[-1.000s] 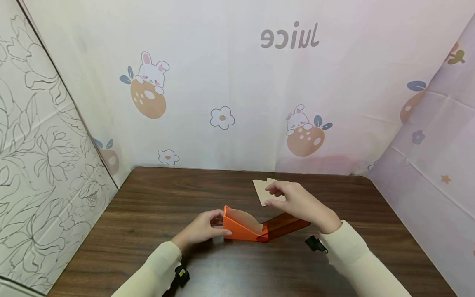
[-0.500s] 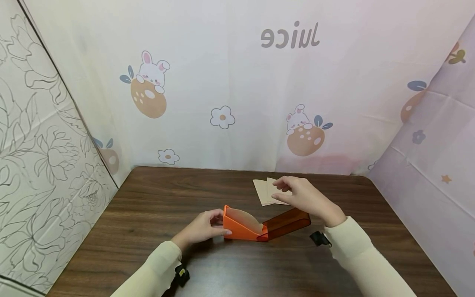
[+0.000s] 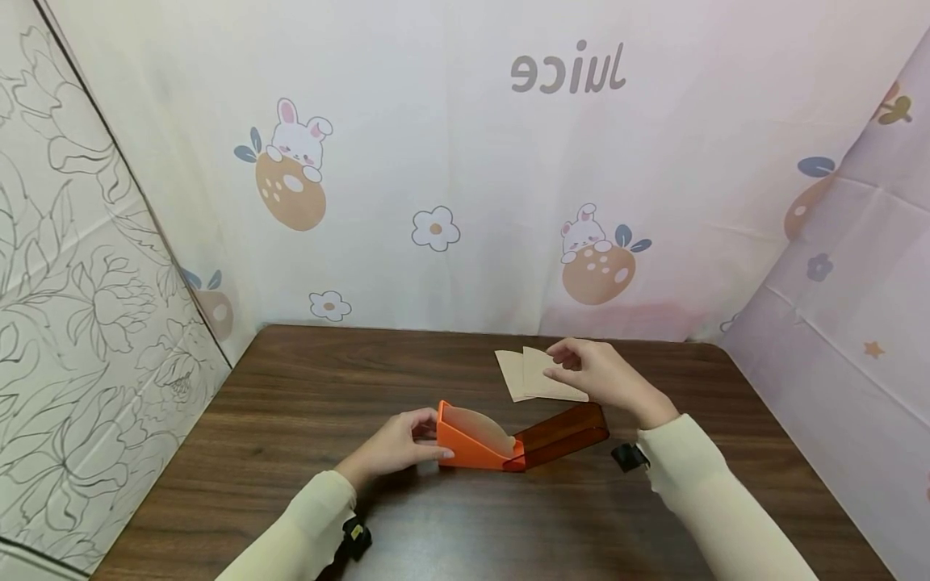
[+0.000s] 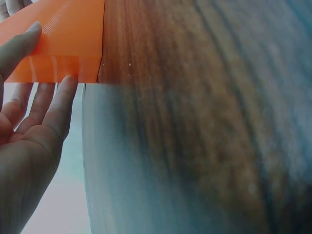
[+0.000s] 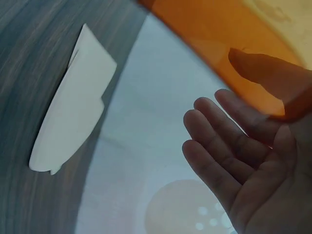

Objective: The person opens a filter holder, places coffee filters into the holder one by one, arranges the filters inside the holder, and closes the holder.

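Note:
My left hand (image 3: 395,444) holds the left end of an orange filter paper holder (image 3: 465,448), thumb on its near side and fingers at its end face. In the left wrist view, thumb and fingertips touch the orange holder (image 4: 73,44). A tan rounded coffee filter paper (image 3: 475,426) stands inside. The translucent brown lid (image 3: 563,436) is swung up and out to the right. My right hand (image 3: 603,375) hovers above the lid, holding nothing, fingers loosely bent. Beside its fingertips lie tan filter papers (image 3: 548,381), overlapping; the right wrist view shows these papers (image 5: 73,107) apart from the hand.
The wooden table (image 3: 349,371) carries these things. A printed curtain (image 3: 436,161) hangs at its back edge, with further cloth walls at the left and right. Each wrist wears a small black device (image 3: 628,457).
My right hand has moved right and slightly away, uncovering more of the loose filter papers and the lid. The left hand and the holder stay where they were.

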A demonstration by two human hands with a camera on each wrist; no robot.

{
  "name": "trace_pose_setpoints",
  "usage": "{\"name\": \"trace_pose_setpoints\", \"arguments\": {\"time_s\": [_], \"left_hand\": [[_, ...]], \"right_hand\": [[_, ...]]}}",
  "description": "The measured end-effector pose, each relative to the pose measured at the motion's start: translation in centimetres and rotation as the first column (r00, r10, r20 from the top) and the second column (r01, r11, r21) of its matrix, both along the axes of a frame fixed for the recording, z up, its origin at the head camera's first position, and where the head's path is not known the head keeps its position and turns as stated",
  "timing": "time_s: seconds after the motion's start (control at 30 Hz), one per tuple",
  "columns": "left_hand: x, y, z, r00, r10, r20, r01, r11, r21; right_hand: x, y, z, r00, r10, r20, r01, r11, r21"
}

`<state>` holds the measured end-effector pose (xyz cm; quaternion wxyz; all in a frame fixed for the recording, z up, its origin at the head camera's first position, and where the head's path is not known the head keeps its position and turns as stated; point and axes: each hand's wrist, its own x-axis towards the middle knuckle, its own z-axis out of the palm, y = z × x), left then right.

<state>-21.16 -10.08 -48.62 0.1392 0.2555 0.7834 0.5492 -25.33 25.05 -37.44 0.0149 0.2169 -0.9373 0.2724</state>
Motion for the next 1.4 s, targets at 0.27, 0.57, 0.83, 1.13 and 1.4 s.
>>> {"name": "trace_pose_setpoints", "arguments": {"time_s": [0.27, 0.57, 0.83, 1.13, 1.4], "left_hand": [[0.1, 0.0, 0.4, 1.0, -0.001, 0.005, 0.001, 1.0, -0.006], [0.3, 0.0, 0.5, 1.0, -0.006, 0.01, 0.006, 1.0, 0.002], [0.2, 0.0, 0.5, 1.0, 0.002, 0.011, -0.002, 1.0, -0.003], [0.3, 0.0, 0.6, 1.0, 0.004, 0.014, -0.004, 1.0, 0.003], [0.2, 0.0, 0.3, 1.0, 0.005, 0.009, -0.005, 1.0, 0.001]], "right_hand": [[-1.0, 1.0, -1.0, 0.999, -0.015, 0.037, 0.015, 1.0, -0.012], [-2.0, 1.9, -2.8, 0.995, -0.055, 0.088, 0.056, 0.998, -0.009], [-3.1, 2.6, -4.6, 0.991, -0.074, 0.114, 0.075, 0.997, -0.009], [-4.7, 2.9, -7.0, 0.99, -0.074, 0.117, 0.073, 0.997, 0.014], [-6.0, 3.0, -8.4, 0.988, -0.088, 0.13, 0.086, 0.996, 0.016]]}}
